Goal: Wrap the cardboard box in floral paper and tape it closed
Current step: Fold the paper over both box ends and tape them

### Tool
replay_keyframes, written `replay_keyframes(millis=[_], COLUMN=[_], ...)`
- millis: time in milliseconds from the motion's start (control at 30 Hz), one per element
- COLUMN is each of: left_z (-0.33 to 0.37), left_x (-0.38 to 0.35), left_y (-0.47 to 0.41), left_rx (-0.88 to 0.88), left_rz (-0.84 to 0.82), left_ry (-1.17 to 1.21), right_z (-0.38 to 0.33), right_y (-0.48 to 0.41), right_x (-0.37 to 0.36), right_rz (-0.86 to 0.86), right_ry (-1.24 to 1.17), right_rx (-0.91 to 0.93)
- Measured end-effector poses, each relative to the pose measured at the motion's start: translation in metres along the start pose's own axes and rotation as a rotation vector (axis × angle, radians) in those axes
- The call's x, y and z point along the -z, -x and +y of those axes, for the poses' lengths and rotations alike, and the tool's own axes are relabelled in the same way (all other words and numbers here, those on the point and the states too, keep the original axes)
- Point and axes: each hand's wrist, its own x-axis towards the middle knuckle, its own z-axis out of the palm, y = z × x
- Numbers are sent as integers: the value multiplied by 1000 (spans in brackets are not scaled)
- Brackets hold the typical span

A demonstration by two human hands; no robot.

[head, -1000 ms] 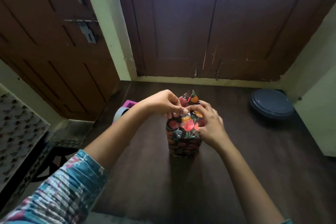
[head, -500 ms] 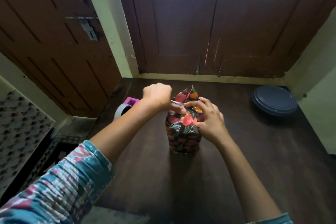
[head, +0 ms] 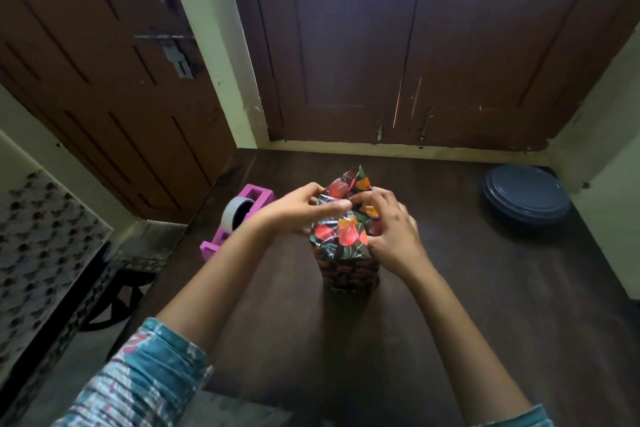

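A tall box [head: 349,276] stands upright near the middle of a dark wooden table [head: 467,305]. It is covered all round in glossy floral paper [head: 346,236], so the cardboard is fully hidden. At the top, the paper's loose end rises to a crumpled point.

The left hand [head: 298,210] is curled round the paper's top from the left, with the thumb laid across the fold. Its fingertips are concealed behind the paper. The right hand [head: 391,229] is curled over the top right corner with bent fingers gripping the paper, and its palm is out of sight. Whether any tape sits on the folds cannot be made out through the dim light and glare.

A pink tape dispenser [head: 258,196] holding a tape roll [head: 235,215] lies just left of the left wrist and is partly covered by the forearm. It is close to the table's left edge, beyond which the floor drops away. A round dark blue dish or lid [head: 526,194], not identifiable, rests in the far right corner, well apart from the box.

The table's far edge meets a wall under closed brown doors [head: 415,45]. The widest stretch of tabletop lies to the right of the box and toward the viewer. A patterned sleeve [head: 145,378] is cut off at the bottom.
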Motion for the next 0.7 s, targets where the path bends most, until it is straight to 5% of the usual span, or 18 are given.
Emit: replay_keyframes(millis=[300,533,700], left_z=[-5,-8,-19], left_x=[-21,-10,-28], left_y=[-14,0,-3], left_rx=[-103,-68,-167], left_rz=[224,71,166], left_ry=[-29,177,253], right_z=[7,8,12], right_y=[3,4,0], right_x=[-3,-5,-6], right_rz=[36,46,61], right_ry=[32,10,-5], right_rx=[-13,8,34])
